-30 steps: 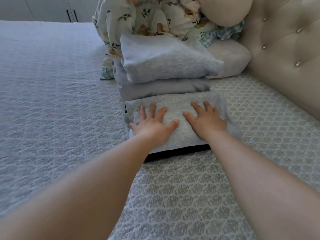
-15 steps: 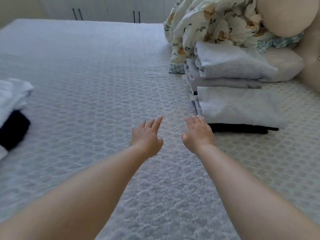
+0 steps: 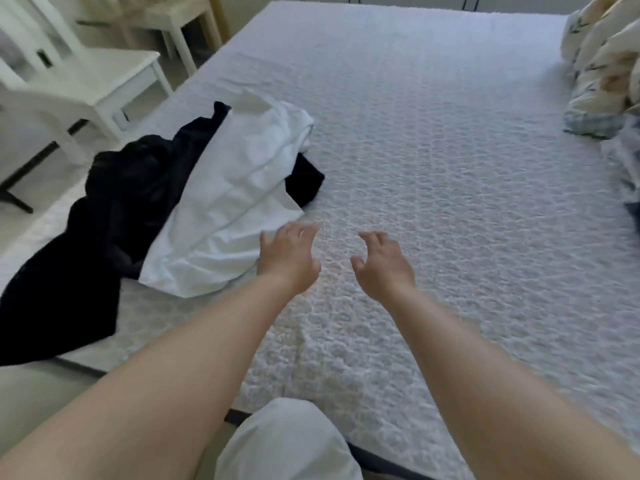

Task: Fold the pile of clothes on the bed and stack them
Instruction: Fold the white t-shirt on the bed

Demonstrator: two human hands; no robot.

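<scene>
An unfolded pile lies on the left side of the bed [image 3: 450,168]: a crumpled white garment [image 3: 239,199] on top of a black garment [image 3: 114,209]. My left hand [image 3: 289,258] hovers just right of the white garment's near edge, fingers loosely spread, holding nothing. My right hand [image 3: 382,265] hangs over the bare bedspread beside it, fingers relaxed and empty. A sliver of the folded stack [image 3: 628,174] shows, blurred, at the right edge.
A floral duvet [image 3: 606,64] is bunched at the far right. A white chair [image 3: 79,81] and a small table [image 3: 180,15] stand on the floor left of the bed. My knee in white trousers [image 3: 287,441] meets the bed's near edge.
Both hands left the folded grey garment on the stack and swung left across the bed. The view turned left, so the unfolded pile came in and the stack slid to the right edge.
</scene>
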